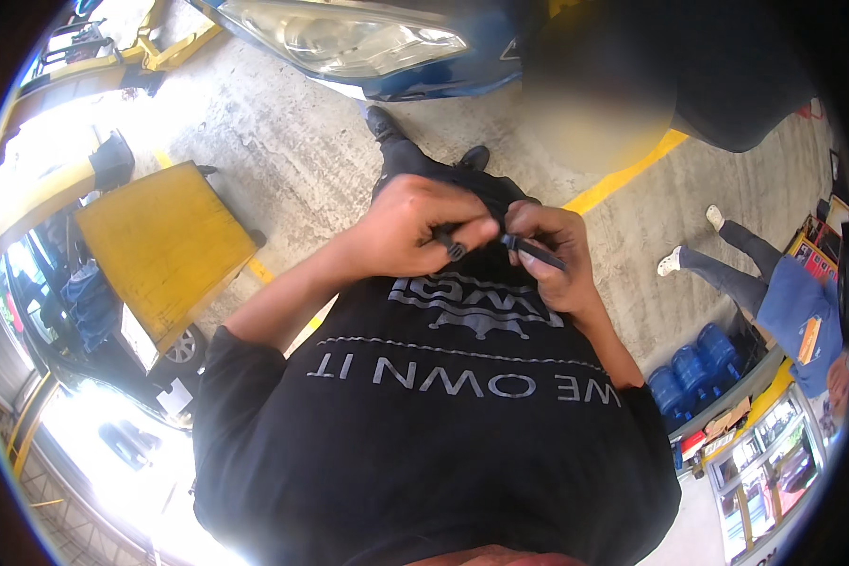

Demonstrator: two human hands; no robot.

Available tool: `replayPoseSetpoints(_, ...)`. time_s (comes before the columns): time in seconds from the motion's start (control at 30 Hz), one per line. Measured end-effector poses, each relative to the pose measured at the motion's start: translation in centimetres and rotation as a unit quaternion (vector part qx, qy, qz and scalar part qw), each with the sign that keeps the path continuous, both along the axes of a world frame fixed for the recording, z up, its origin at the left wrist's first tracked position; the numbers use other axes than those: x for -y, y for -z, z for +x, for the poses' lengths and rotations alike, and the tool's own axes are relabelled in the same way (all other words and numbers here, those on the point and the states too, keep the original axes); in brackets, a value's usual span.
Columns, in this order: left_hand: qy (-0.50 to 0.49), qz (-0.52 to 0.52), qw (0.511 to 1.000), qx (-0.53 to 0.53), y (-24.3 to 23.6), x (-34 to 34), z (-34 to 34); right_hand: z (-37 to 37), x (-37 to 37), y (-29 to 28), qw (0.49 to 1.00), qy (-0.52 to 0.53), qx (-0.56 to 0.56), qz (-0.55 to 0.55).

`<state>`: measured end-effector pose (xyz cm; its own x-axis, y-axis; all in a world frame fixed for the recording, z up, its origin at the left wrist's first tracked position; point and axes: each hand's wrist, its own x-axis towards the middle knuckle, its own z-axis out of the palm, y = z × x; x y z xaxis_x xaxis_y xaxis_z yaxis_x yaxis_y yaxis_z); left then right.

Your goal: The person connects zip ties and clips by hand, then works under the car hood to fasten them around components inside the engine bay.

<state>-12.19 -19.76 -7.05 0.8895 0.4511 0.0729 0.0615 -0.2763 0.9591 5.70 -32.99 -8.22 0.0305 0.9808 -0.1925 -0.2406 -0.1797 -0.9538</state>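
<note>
My left hand (415,226) is closed around a slim black cylindrical item (455,247), whose end pokes out below my fingers. My right hand (563,234) pinches a black, elongated piece (538,254), too small to identify, between thumb and fingers. Both hands are close together in front of my black T-shirt (424,453), over my dark-trousered legs, their fingertips nearly meeting; whether the two items join is unclear.
A blue car's front (443,77) stands ahead, beside a large blurred patch. A flat yellow panel (160,245) is at left near another vehicle. A co-worker (788,307) in blue is at right, near large blue water bottles (690,373). Yellow lines mark the concrete floor (613,94).
</note>
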Motion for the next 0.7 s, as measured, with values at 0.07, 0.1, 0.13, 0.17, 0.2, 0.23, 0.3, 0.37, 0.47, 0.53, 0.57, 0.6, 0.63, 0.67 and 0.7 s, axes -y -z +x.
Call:
replayPoseSetpoints(0.07, -0.102, 0.073, 0.992, 0.017, -0.8, 0.0, 0.3, 0.0, -0.3, 0.0, 0.996, 0.044, 0.081, 0.01)
replayPoseSetpoints(0.1, -0.108, 0.117, 0.987, 0.037, -1.1, -0.2, 0.4, 0.0, -0.5, -0.1, 0.991, 0.036, 0.125, 0.017)
replayPoseSetpoints(0.13, -0.093, 0.155, 0.982, 0.055, -1.6, -0.6, 0.2, 0.0, -0.7, -0.2, 0.985, 0.03, 0.165, 0.031)
replayPoseSetpoints(0.17, -0.084, 0.185, 0.977, 0.066, -1.9, -0.9, 0.1, 0.0, -1.0, -0.2, 0.977, 0.025, 0.205, 0.045)
replayPoseSetpoints(0.2, -0.076, 0.207, 0.972, 0.082, -2.2, -0.9, 0.0, 0.0, -1.2, -0.4, 0.963, 0.044, 0.25, 0.086)
replayPoseSetpoints(0.23, -0.049, 0.225, 0.971, 0.062, -2.3, -1.0, 0.0, 0.0, -1.4, -0.5, 0.945, 0.063, 0.295, 0.126)
replayPoseSetpoints(0.3, -0.015, 0.248, 0.968, 0.02, -2.4, -0.7, -0.2, 0.0, -1.7, -0.9, 0.91, 0.084, 0.363, 0.181)
replayPoseSetpoints(0.37, -0.037, 0.278, 0.959, 0.045, -2.1, -0.3, 0.1, 0.0, -2.1, -1.1, 0.88, 0.095, 0.412, 0.214)
replayPoseSetpoints(0.47, -0.04, 0.321, 0.944, 0.065, -1.8, -0.1, 0.3, -0.2, -2.2, -1.2, 0.865, 0.11, 0.438, 0.22)
replayPoseSetpoints(0.53, -0.025, 0.344, 0.936, 0.074, -1.7, -0.1, 0.3, -0.3, -2.0, -1.3, 0.873, 0.114, 0.429, 0.202)
replayPoseSetpoints(0.57, -0.02, 0.353, 0.932, 0.076, -1.6, -0.1, 0.2, -0.4, -1.8, -1.3, 0.877, 0.115, 0.425, 0.193)
replayPoseSetpoints(0.6, -0.017, 0.353, 0.932, 0.082, -1.6, 0.0, 0.2, -0.3, -1.6, -1.3, 0.878, 0.113, 0.424, 0.189)
replayPoseSetpoints(0.63, -0.014, 0.352, 0.932, 0.087, -1.5, 0.1, 0.1, -0.4, -1.5, -1.3, 0.88, 0.11, 0.423, 0.183)
replayPoseSetpoints(0.67, -0.012, 0.351, 0.932, 0.092, -1.5, 0.2, 0.1, -0.4, -1.4, -1.3, 0.883, 0.106, 0.422, 0.176)
replayPoseSetpoints(0.7, -0.005, 0.348, 0.933, 0.091, -1.4, 0.3, 0.1, -0.5, -1.3, -1.3, 0.885, 0.107, 0.418, 0.177)
